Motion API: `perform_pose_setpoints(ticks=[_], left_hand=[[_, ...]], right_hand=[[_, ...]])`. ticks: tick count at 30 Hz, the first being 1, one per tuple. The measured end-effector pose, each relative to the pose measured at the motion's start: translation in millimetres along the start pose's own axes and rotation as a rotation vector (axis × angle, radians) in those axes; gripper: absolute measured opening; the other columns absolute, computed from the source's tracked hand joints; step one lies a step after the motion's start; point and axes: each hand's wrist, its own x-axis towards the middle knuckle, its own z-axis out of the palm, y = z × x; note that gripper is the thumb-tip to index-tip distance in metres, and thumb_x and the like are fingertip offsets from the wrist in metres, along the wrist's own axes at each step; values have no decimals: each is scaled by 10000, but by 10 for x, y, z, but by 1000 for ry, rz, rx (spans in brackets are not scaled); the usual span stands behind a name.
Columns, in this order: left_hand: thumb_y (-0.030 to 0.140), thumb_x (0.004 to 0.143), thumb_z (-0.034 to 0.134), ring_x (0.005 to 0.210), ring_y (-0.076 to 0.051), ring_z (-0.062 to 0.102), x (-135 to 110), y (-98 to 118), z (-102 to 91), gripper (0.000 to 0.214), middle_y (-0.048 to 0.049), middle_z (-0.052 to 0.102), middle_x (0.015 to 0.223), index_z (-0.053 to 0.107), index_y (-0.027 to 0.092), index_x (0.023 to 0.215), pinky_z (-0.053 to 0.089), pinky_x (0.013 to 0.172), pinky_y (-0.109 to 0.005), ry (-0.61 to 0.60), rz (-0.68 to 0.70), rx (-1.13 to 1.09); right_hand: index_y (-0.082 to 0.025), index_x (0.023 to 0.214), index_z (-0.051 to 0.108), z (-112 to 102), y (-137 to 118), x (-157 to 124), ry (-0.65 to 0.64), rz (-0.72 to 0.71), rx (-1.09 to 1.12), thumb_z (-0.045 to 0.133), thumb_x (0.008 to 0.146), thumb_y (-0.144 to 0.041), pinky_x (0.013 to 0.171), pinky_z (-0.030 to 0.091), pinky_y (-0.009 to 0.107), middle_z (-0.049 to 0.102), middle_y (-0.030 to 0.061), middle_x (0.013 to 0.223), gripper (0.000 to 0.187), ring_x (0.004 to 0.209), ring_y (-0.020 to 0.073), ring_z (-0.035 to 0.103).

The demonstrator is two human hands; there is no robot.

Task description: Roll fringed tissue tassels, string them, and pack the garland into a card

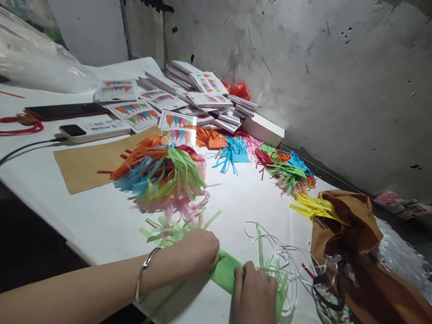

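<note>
My left hand (197, 249) and my right hand (254, 294) are both closed on a rolled piece of green fringed tissue paper (224, 270) at the near edge of the white table (101, 220). The left wrist wears a silver bangle (143, 274). Green fringe strips spread out behind the left hand and beyond the right hand. Thin white strings (286, 261) loop on the table just right of the right hand.
A pile of orange, blue, green and pink fringed paper (162, 175) lies on a tan sheet (81, 166). More coloured tassels (286, 173) run right. Printed packets (175, 101) stack at the back. A phone (64, 110), a power bank (94, 129), a brown bag (351, 243).
</note>
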Motion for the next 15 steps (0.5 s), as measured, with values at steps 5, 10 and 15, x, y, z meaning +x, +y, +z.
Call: perform_pose_setpoints(ticks=[5,10,15], left_hand=[[204,777,610,442,-242,597,2,-26,41,223,-135,689,553,744,149,608,394,428,-314,-20,20,-4],[183,724,617,429,-252,584,-6,-24,-24,192,-130,673,527,715,144,563,351,418,-318,-4,31,-7],[61,731,558,504,-197,589,-85,-479,-345,205,-95,701,605,697,146,607,350,475,-267,36,-59,40]], right_hand=[[-187,1029,644,-12,85,-120,131,-89,69,499,951,-198,815,403,490,707,138,955,165,901,337,646],[-199,906,668,141,-160,-281,265,-216,413,410,919,-44,800,465,418,704,70,810,301,766,242,665],[-185,888,669,161,-217,-290,275,-198,438,391,912,-42,766,479,427,705,80,797,314,740,244,644]])
